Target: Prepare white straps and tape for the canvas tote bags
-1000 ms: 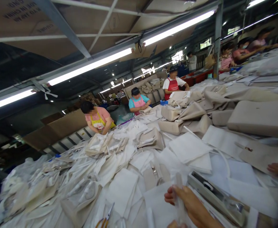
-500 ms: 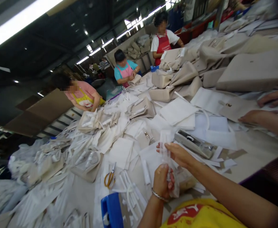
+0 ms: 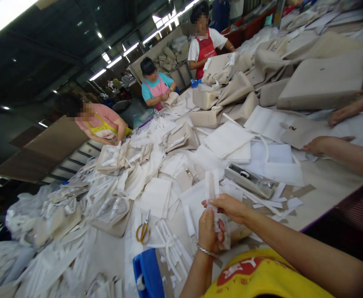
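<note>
right hand (image 3: 231, 207) had drawn close to the left hand (image 3: 208, 232), both grips clamped on the translucent sleeve (image 3: 211, 185), seemingly steadying it.

Roofed by a dark ceiling (image 3: 54, 37), lit high on the left by a large, bright lamp (image 3: 8, 14) and deeper in by a slanting row of tube lights (image 3: 115, 62). Bordered beyond the far left edge of the tabletop (image 3: 327, 176) by brown boards (image 3: 54, 136) and a pale, striped rack (image 3: 76, 159). Brightened farther back by a window (image 3: 171, 19). Closed off past the far right corner by a grey post (image 3: 279, 14).
</note>
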The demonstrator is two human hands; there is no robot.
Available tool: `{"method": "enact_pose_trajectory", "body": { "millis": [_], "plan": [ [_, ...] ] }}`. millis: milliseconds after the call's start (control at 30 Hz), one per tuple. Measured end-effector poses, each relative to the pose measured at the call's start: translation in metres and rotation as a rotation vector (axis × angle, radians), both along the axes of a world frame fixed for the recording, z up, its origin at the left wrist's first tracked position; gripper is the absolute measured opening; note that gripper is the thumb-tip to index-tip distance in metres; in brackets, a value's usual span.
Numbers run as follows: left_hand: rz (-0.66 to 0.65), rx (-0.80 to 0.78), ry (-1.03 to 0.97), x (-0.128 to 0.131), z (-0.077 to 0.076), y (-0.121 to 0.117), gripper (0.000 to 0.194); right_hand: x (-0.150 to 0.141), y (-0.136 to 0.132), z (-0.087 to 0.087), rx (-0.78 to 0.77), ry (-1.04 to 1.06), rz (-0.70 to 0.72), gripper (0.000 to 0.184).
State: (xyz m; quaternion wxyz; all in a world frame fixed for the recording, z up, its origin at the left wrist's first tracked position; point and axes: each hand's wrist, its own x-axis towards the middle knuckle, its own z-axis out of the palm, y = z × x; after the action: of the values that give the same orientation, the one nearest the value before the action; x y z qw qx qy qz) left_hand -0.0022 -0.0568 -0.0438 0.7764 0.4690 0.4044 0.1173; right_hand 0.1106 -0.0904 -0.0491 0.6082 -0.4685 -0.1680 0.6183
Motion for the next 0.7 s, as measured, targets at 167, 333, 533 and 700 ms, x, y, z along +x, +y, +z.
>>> {"method": "enact_pose_trajectory", "body": {
  "millis": [167,333,533,700],
  "plan": [
    [-0.055,0.049,0.041,-0.004,-0.004,0.005,0.037,0.021,0.004,0.004,0.105,0.135,-0.103,0.033],
    [-0.118,0.097,0.058,-0.004,-0.004,0.008,0.039,0.017,0.006,0.008,0.072,0.168,-0.136,0.030],
    [-0.180,0.109,0.056,-0.006,0.000,0.014,0.037,0.000,-0.003,0.009,0.029,0.110,-0.020,0.039],
    [-0.263,0.085,0.023,-0.006,0.001,0.018,0.037,0.012,-0.001,0.004,0.035,0.027,-0.033,0.038]
  ]
}}
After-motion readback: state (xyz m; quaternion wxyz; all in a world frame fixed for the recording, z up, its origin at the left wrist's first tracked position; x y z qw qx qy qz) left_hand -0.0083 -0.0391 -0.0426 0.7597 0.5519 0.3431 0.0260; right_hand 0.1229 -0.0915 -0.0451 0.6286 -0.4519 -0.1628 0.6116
